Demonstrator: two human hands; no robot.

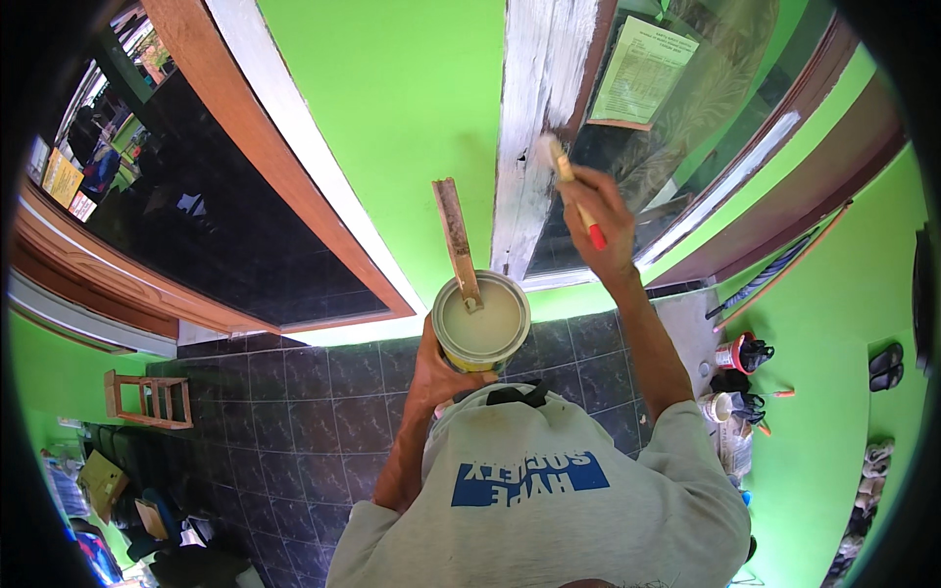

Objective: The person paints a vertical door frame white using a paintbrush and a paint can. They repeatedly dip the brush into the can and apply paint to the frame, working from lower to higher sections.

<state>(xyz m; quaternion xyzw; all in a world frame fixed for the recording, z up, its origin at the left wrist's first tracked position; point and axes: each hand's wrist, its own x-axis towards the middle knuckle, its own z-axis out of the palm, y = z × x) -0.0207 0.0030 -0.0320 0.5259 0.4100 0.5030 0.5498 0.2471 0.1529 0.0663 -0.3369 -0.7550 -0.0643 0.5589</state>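
My left hand is wrapped round the side of an open paint can in front of my chest. Whitish paint fills the can, and a flat wooden stick stands tilted in it. Higher up, my right hand grips a paintbrush by its handle, which has a red end. The bristles are against or very near the window frame post; contact cannot be made out. White paint covers that post unevenly, with dark patches showing near the brush.
Right of the post is a glass pane with a paper sheet on it. A green wall separates it from a dark, wood-framed window. A wooden stool stands on the dark tiles; buckets line the right wall.
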